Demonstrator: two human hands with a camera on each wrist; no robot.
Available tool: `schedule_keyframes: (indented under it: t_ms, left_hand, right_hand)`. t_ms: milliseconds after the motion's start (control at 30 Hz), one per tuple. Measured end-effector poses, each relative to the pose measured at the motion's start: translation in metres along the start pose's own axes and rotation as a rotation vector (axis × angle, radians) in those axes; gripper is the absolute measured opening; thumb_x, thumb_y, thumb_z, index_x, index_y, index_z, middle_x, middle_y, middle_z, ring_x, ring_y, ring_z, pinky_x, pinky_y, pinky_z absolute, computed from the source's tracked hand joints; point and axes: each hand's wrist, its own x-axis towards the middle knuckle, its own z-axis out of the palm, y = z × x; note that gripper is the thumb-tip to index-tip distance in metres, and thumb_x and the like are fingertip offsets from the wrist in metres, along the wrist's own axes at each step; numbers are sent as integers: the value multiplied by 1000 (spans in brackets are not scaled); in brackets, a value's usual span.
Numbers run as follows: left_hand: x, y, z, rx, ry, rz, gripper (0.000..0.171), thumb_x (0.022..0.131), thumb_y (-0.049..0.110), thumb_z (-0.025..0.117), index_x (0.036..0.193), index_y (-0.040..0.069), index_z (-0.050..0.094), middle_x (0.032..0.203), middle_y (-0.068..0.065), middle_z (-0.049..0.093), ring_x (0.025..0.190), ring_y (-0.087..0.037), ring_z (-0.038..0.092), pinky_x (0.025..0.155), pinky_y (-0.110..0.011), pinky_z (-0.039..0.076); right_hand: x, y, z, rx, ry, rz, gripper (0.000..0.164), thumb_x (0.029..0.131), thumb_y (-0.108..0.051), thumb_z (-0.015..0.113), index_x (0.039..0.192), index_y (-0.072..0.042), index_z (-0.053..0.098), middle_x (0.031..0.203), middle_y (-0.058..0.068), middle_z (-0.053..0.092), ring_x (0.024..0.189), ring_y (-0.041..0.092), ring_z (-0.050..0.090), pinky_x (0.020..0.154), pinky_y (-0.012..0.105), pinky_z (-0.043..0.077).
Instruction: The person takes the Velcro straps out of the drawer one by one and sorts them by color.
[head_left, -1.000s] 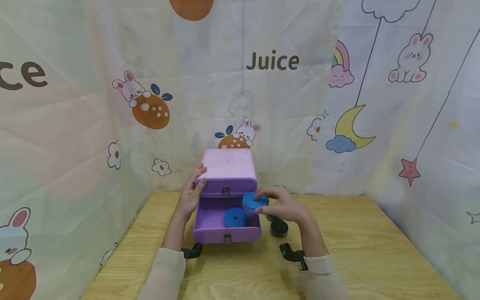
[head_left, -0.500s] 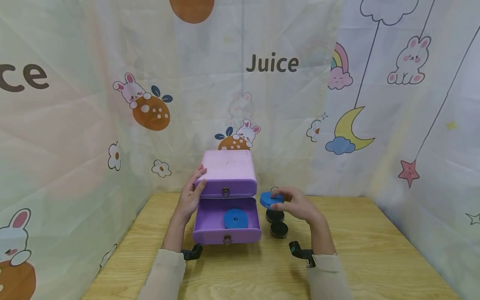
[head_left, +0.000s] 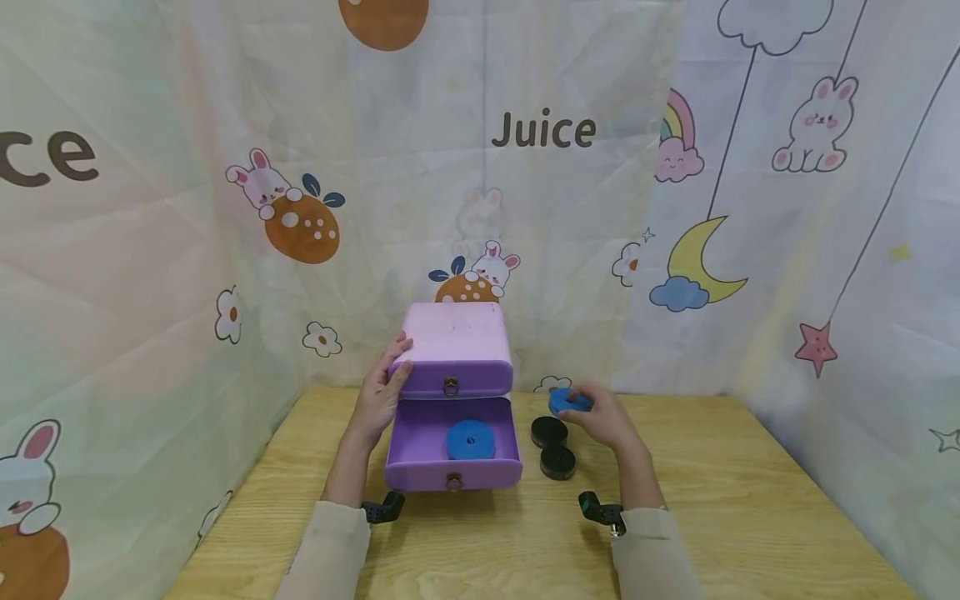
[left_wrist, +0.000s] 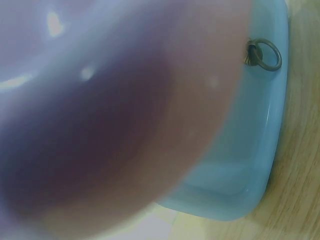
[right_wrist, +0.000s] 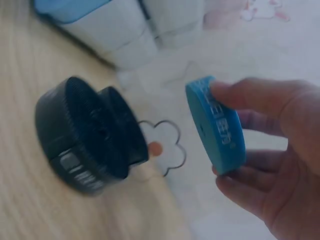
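My left hand (head_left: 377,407) grips the left side of a small pink and purple drawer box (head_left: 453,333), thumb at the front edge. The lower drawer (head_left: 408,475) is pulled out, and a blue tape roll (head_left: 467,450) lies flat inside it. Right of the box, my right hand (head_left: 611,425) pinches a second blue tape roll (head_left: 564,402) between thumb and fingers. In the right wrist view that blue roll (right_wrist: 227,132) is tilted on edge, its printed rim showing. Much of the left wrist view is filled by a blurred, very close shape.
Two black tape rolls (head_left: 557,462) sit close together on the wooden table (head_left: 480,550), between the drawer box and my right hand. The closed upper drawer (head_left: 480,377) has a ring pull. Patterned cloth (head_left: 390,208) hangs behind the table and along both sides.
My right hand has carried the blue tape roll from over the open drawer to the right, past the black rolls. The left hand keeps its hold on the box.
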Motion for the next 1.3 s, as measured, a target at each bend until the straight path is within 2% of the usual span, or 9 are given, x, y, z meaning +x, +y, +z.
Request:
schedule_keyframes:
  t_ms: [233, 333, 567, 733, 1100, 1300]
  left_hand:
    - [-1, 1, 0, 11, -6, 6, 46, 108, 34, 58, 152, 23, 53, 171, 11, 27, 162, -19, 15, 131, -50, 14]
    - [-2, 1, 0, 13, -8, 7, 45, 108, 34, 57, 152, 23, 53, 171, 11, 27, 161, -17, 16, 131, -48, 15]
    - [-2, 2, 0, 10, 2, -1, 46, 107, 35, 58, 152, 23, 53, 171, 12, 28, 161, -17, 17, 131, -48, 16]
    - [-1, 2, 0, 19, 0, -3, 47, 107, 38, 58, 152, 24, 53, 171, 13, 28, 161, -17, 17, 130, -49, 16]
    - [0, 2, 0, 17, -6, 13, 46, 107, 37, 58, 152, 24, 53, 171, 12, 28, 161, -17, 17, 131, -49, 16]
    - [0, 2, 0, 19, -4, 12, 46, 108, 35, 58, 151, 22, 53, 171, 11, 28, 161, -17, 17, 131, -49, 15]
  right_hand:
    - [-5, 16, 4, -136, 30, 101, 39, 91, -19, 80, 118, 5, 68, 126, 30, 67, 118, 51, 62, 97, 62, 52]
    - [-7, 21, 5, -145, 25, 124, 39, 90, -17, 80, 118, 8, 67, 124, 31, 67, 114, 51, 63, 94, 61, 53]
    - [-7, 31, 6, -143, -35, 197, 37, 88, -16, 82, 114, 5, 67, 120, 30, 68, 108, 45, 65, 91, 59, 54]
    - [-7, 34, 8, -158, -77, 201, 37, 88, -16, 82, 112, 5, 66, 117, 30, 68, 105, 44, 66, 88, 57, 55]
    - [-7, 38, 11, -140, -103, 235, 37, 89, -14, 82, 114, 5, 64, 123, 28, 67, 111, 44, 65, 93, 59, 54]
    - [-8, 24, 4, -108, -81, 231, 47, 97, -26, 74, 131, 3, 60, 136, 31, 60, 122, 50, 60, 96, 60, 53]
